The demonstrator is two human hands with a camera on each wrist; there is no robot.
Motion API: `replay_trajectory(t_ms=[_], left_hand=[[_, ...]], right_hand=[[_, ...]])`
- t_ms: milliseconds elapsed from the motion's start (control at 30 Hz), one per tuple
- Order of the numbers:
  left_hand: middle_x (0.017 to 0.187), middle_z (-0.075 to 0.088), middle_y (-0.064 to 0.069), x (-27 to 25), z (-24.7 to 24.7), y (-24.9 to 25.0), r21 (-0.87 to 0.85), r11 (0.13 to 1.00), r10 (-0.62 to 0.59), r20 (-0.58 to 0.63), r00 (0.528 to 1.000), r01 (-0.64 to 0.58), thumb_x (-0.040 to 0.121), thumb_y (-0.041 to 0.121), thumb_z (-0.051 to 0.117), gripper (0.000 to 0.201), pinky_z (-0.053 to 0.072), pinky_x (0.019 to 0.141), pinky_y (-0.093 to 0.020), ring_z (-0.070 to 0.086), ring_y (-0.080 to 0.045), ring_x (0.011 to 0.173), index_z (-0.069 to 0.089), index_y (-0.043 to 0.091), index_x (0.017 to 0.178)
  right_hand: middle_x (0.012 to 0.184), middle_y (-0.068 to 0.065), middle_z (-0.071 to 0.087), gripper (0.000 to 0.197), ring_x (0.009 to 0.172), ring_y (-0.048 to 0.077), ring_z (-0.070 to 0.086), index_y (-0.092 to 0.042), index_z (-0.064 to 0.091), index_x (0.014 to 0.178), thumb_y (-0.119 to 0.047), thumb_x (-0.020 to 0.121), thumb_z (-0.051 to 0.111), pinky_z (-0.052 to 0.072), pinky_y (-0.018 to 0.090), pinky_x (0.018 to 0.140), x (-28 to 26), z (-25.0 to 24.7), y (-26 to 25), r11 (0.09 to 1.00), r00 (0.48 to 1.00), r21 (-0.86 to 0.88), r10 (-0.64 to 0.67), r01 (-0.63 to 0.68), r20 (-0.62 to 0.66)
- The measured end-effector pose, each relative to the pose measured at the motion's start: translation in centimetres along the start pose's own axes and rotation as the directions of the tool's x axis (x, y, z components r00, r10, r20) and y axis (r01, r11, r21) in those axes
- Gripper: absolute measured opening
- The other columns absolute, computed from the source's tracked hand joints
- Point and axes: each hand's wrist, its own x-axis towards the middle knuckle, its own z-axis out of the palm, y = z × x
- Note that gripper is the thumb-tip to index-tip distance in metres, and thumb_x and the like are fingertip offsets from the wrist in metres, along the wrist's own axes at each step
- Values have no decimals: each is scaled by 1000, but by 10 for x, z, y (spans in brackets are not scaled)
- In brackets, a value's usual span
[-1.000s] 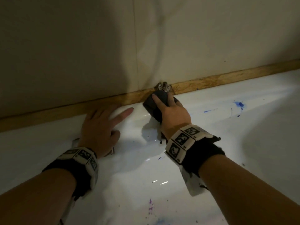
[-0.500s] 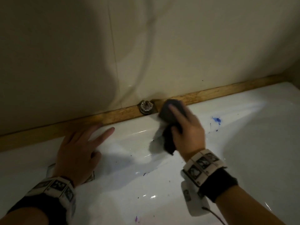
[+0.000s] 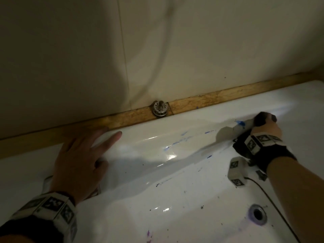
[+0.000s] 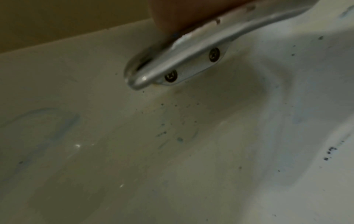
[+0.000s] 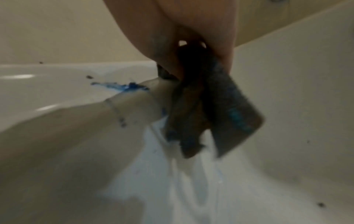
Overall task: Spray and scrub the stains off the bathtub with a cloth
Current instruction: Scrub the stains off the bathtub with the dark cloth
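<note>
The left hand (image 3: 77, 163) lies flat with fingers spread on the bathtub (image 3: 157, 190) rim, over a metal handle (image 4: 184, 60). The right hand (image 3: 266, 130) grips a dark cloth (image 3: 263, 118), pressed on the rim beside a blue stain (image 3: 239, 122). Bare white rim runs between the hands, streaked blue. A wooden strip (image 3: 210, 99) and a metal strainer (image 3: 159, 108) bound it beyond the fingers. The drain (image 3: 257, 213) sits below the right forearm.
</note>
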Motion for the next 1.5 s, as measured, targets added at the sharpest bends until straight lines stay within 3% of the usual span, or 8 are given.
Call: replay_trajectory(t_ms=[333, 533, 633, 733, 1000, 1233, 1367, 1500], left_hand=[[134, 47, 0, 0, 0, 2, -10, 1000, -19, 18, 1000, 19, 73, 31, 33, 64, 36, 93, -46, 44, -28, 116, 41, 37, 137], [134, 47, -3, 1, -2, 1, -31, 999, -12, 25, 1000, 13, 71, 31, 33, 66, 38, 92, -49, 45, -33, 114, 41, 36, 137], [132, 49, -4, 1, -2, 3, -37, 999, 5, 4, 1000, -4, 72, 29, 35, 64, 39, 90, -49, 47, -33, 113, 45, 33, 135], [134, 48, -1, 0, -2, 2, -53, 999, -4, 11, 1000, 4, 73, 29, 34, 63, 39, 92, -48, 47, -32, 116, 45, 35, 135], [133, 50, -2, 1, -2, 2, -31, 1000, -5, 19, 1000, 5, 74, 30, 33, 64, 38, 92, -47, 46, -30, 115, 46, 32, 136], [131, 52, -1, -1, -2, 2, -67, 998, -13, -29, 999, 11, 72, 29, 34, 64, 39, 92, -45, 46, -28, 113, 48, 33, 134], [131, 52, -1, 0, -2, 3, -84, 996, -14, -51, 999, 10, 72, 28, 34, 63, 39, 92, -45, 46, -27, 113, 49, 32, 133], [130, 53, -2, -1, -1, 2, -94, 996, -11, -82, 997, 3, 71, 28, 36, 62, 39, 91, -43, 46, -26, 113, 52, 32, 131]], right_hand=[[154, 16, 14, 70, 121, 41, 42, -22, 24, 147, -2, 83, 44, 36, 40, 101, -132, 41, -23, 934, 933, 30, -358, 357, 38], [125, 16, 59, 48, 83, 35, 66, -16, 66, 115, -14, 74, 41, 54, 33, 75, -183, 53, -12, 588, 605, 185, -795, 787, -44], [136, 8, 51, 48, 120, 26, 53, -13, 57, 126, -6, 80, 47, 26, 6, 101, -151, 28, -1, 690, 784, 374, -531, 620, -321], [151, 6, 29, 56, 137, 24, 31, -19, 31, 144, -5, 92, 43, 16, 18, 110, -103, 11, -5, 866, 934, 384, -218, 319, -284], [153, 8, 23, 67, 121, 37, 43, -25, 25, 146, 2, 87, 41, 33, 38, 102, -120, 38, -33, 929, 943, 193, -284, 316, -175], [127, 13, 58, 53, 82, 21, 60, -21, 59, 119, -1, 70, 64, 53, 30, 74, -193, 55, -3, 408, 437, 240, -896, 881, -81], [138, 10, 48, 43, 116, 19, 49, -13, 56, 127, -7, 87, 43, 32, 20, 99, -157, 13, -29, 633, 711, 324, -608, 703, -353], [152, 3, 26, 60, 127, 35, 36, -24, 40, 140, 2, 86, 41, 33, 38, 104, -126, 17, -71, 860, 868, 120, -487, 496, -100]])
